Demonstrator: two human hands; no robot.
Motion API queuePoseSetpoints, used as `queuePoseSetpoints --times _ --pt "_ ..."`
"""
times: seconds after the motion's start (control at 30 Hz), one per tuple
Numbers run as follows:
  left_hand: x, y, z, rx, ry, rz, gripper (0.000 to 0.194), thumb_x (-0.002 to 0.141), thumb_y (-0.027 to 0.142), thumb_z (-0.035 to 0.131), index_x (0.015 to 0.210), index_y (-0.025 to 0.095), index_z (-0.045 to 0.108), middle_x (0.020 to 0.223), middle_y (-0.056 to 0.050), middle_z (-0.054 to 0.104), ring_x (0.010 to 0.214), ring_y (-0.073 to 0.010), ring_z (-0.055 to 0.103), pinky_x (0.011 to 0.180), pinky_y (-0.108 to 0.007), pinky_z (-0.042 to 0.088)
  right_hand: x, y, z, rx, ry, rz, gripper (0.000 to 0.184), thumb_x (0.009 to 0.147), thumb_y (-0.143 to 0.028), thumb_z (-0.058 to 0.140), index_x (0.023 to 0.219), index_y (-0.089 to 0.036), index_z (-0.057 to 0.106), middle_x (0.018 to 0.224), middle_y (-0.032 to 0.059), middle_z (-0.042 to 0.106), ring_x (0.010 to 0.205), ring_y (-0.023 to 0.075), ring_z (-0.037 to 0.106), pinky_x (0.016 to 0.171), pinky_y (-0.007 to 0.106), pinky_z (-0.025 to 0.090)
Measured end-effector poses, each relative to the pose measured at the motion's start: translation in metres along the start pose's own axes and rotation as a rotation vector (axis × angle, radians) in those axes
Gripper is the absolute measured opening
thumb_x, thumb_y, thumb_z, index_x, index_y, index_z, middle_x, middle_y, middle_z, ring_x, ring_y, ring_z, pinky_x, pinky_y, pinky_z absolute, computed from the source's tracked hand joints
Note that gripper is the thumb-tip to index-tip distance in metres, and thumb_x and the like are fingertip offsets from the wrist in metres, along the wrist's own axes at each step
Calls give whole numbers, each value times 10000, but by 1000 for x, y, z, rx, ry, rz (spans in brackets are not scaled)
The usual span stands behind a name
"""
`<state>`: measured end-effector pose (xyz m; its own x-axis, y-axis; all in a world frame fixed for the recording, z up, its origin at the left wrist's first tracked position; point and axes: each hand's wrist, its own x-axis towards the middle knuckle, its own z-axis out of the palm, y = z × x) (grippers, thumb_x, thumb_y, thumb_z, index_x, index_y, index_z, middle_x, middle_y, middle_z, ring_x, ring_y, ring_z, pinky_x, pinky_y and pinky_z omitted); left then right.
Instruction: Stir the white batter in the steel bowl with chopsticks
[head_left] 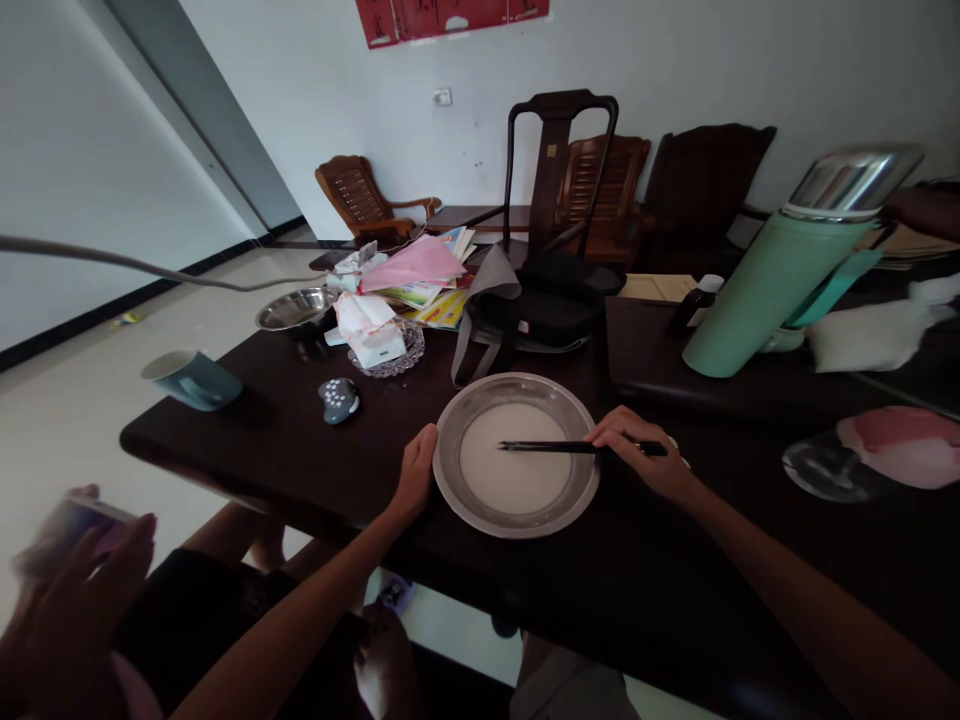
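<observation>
A wide metal bowl [517, 526] with a whitish liquid [514, 490] in it stands near the table's front edge. My left hand [415, 472] grips the bowl's left side, its fingers partly hidden behind the rim. In my right hand [643, 452] is a pair of dark chopsticks [544, 447], held almost level over the bowl from the right. Their tips point left and lie over the middle of the liquid; whether they touch its surface I cannot tell.
Behind the bowl lies a black bag [559, 305]. A green thermos [780, 290] leans at right, near a pink-and-clear container [900, 447]. On the left are a mug [193, 380], a steel bowl [294, 312] and tissues [371, 330]. Another person's hand [97, 580] holds a phone at lower left.
</observation>
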<state>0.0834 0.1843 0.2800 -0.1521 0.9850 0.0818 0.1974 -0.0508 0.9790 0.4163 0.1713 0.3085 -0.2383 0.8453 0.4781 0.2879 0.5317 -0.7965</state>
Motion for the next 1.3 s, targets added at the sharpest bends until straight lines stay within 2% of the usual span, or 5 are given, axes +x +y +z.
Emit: queuePoseSetpoints --times 0.63,0.8,1.0,1.17,1.3 --pt "1 -2 -1 -6 -14 20 483 816 619 517 591 215 376 601 51 349 575 -116 314 535 -241 326 -1 0 1 34 -20 13 274 944 -350 532 760 -245 705 786 44 713 785 208 634 735 377 500" --pt "0 0 -1 0 -3 5 478 810 621 516 595 216 381 605 51 352 575 -117 317 534 -241 326 -1 0 0 30 81 58 307 943 -381 527 730 -236 694 768 47 691 744 204 631 704 371 494" --pt "0 0 -1 -8 -3 10 478 814 619 524 600 211 395 610 50 358 582 -116 323 534 -239 329 -1 0 2 29 -12 39 256 938 -355 545 775 -243 707 823 47 716 809 211 636 753 382 494" --pt "0 -2 -1 -7 -3 -1 488 803 637 520 596 213 392 608 50 363 579 -115 324 530 -240 329 0 -1 0 55 91 56 343 946 -403 516 697 -234 681 737 42 684 721 201 629 704 374 494" --pt "0 -2 -1 -3 -1 1 480 806 627 518 596 215 390 606 51 354 577 -117 324 531 -242 325 0 -1 3 32 -7 21 296 939 -384 531 743 -241 701 774 43 715 765 212 639 738 391 494"
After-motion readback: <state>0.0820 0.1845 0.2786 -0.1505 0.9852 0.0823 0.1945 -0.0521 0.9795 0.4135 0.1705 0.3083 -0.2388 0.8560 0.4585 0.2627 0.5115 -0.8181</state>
